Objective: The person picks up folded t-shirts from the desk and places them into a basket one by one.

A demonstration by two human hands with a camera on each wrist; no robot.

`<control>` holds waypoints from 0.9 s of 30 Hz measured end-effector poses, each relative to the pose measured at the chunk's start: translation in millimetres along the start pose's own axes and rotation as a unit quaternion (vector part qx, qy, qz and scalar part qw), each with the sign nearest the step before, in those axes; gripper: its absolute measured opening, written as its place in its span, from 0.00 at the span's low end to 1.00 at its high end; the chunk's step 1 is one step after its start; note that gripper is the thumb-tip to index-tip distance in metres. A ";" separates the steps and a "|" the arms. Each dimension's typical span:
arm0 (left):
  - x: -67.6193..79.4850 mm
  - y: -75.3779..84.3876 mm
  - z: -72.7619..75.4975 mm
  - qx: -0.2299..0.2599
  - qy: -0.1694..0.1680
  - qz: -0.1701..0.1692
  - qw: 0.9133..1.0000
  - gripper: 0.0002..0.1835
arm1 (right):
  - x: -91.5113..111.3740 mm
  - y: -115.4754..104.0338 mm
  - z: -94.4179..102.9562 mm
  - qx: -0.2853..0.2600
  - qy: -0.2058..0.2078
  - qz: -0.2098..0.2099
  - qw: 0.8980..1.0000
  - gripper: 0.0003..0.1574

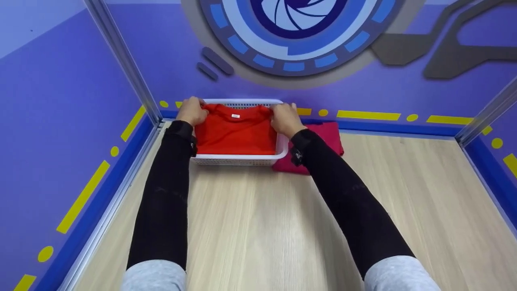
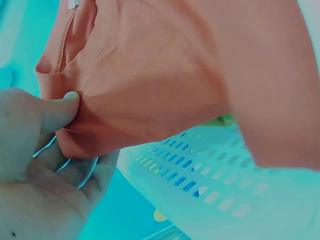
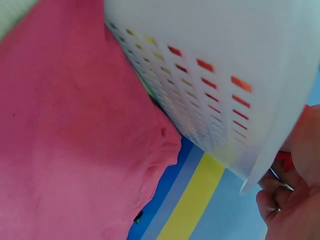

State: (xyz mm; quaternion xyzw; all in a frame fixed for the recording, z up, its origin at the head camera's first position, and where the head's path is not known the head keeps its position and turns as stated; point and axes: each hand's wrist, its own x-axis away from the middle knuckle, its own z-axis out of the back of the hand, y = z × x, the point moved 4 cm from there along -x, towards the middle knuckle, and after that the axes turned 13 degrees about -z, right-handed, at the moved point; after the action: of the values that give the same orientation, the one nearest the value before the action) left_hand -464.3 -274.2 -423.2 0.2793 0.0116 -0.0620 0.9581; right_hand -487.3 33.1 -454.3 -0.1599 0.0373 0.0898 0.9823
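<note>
A red T-shirt (image 1: 238, 135) with a white neck label lies spread within a white plastic basket (image 1: 234, 157). My left hand (image 1: 192, 111) pinches its left shoulder beside the collar; the left wrist view shows the thumb (image 2: 65, 107) on top of the cloth and the fingers beneath. At the opposite shoulder, my right hand (image 1: 286, 119) grips the shirt close over the basket's right rim. In the right wrist view a bit of red cloth shows between the fingers of that hand (image 3: 300, 185), partly cut off by the frame edge.
A folded crimson garment (image 1: 329, 137) lies on the wooden table (image 1: 250, 226) against the basket's right side. Right behind the basket rises a printed purple wall (image 1: 161, 60). Another wall (image 1: 52, 121) stands to the left, with a metal strip along its foot.
</note>
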 end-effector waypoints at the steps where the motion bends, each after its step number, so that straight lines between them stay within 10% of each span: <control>1: -0.6 -0.3 -0.8 0.001 0.000 0.001 1.000 0.23 | -0.2 0.6 -0.3 0.002 0.000 -0.002 1.000 0.15; 27: -11.0 2.4 -14.2 -0.014 0.053 0.023 0.998 0.22 | -11.7 1.7 -5.2 0.032 0.082 -0.024 0.996 0.17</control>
State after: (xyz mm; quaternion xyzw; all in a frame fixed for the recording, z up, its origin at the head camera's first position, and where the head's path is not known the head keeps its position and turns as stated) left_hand -474.8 -263.3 -433.3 0.2686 0.0572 -0.0244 0.9613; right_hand -499.3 31.0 -458.5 -0.1359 0.1164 0.0521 0.9825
